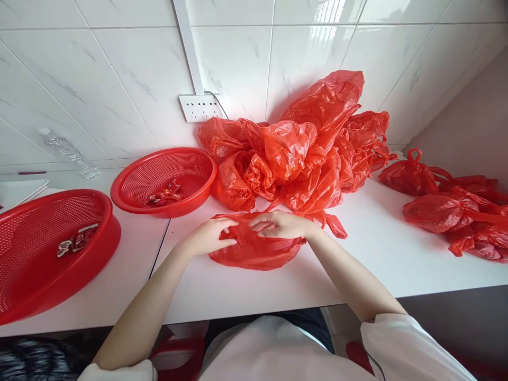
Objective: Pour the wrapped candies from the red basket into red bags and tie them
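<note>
A red plastic bag [257,256] lies on the white table in front of me, with its mouth spread. My left hand [210,236] is at the bag's left side, thumb and fingers apart over the plastic. From the right, my right hand [281,225] reaches across the bag's upper part, its fingers stretched out and slightly bent. Neither hand visibly grips anything. What lies inside the bag cannot be made out.
Behind the bag rises a heap of crumpled red plastic bags [289,153]. Several tied, filled red bags [440,211] lie at the right. Leftward stand two red baskets, one smaller [202,185] and one larger [107,233], holding small packets. A clear bottle [70,152] lies near the wall.
</note>
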`<action>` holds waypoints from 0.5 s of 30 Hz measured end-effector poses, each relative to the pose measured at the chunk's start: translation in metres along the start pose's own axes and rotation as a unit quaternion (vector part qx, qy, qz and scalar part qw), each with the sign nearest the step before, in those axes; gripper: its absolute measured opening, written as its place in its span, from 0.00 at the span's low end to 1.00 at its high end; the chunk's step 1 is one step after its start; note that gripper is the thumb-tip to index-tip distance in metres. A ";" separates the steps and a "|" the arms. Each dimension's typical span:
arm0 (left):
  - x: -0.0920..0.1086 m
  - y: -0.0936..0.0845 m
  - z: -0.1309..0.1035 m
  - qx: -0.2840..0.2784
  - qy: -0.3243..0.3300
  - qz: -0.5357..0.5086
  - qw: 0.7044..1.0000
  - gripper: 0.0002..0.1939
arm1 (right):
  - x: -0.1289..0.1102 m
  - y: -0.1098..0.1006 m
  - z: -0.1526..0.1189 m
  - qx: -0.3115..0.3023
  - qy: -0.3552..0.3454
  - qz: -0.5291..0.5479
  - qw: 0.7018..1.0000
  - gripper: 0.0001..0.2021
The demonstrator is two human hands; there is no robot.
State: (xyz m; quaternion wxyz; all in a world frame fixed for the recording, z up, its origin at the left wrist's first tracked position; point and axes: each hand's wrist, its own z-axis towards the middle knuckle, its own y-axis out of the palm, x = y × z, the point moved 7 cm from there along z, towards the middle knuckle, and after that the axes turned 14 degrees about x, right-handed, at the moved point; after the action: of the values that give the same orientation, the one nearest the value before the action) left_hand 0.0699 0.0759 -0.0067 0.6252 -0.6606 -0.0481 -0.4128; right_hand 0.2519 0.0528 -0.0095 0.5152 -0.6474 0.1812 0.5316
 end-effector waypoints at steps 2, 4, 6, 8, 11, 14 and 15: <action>-0.007 -0.033 -0.010 0.155 -0.056 -0.042 0.985 0.13 | -0.022 -0.004 0.011 0.043 -0.021 0.100 0.994 0.16; -0.036 -0.071 -0.030 0.338 -0.175 -0.088 0.921 0.19 | -0.035 -0.001 0.022 0.058 -0.035 0.181 0.981 0.14; -0.076 -0.089 -0.050 0.413 -0.309 -0.148 0.844 0.23 | -0.040 0.008 0.031 0.050 -0.024 0.223 0.973 0.13; -0.110 -0.091 -0.057 0.392 -0.408 -0.201 0.800 0.25 | -0.039 0.017 0.039 0.059 -0.013 0.218 0.974 0.12; -0.141 -0.090 -0.057 0.394 -0.461 -0.250 0.755 0.22 | -0.037 0.029 0.047 0.087 -0.026 0.171 0.981 0.10; -0.151 -0.092 -0.049 0.442 -0.422 -0.300 0.732 0.14 | -0.029 0.041 0.051 0.104 -0.016 0.153 0.983 0.11; -0.151 -0.091 -0.047 0.451 -0.410 -0.320 0.725 0.12 | -0.025 0.044 0.052 0.114 -0.004 0.156 0.981 0.12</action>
State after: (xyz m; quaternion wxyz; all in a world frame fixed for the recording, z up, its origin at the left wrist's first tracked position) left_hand -0.1048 0.1230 -0.0325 0.5993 -0.3513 -0.6889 -0.2072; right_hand 0.1823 0.0721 -0.0030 0.4967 -0.5463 0.3373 0.5840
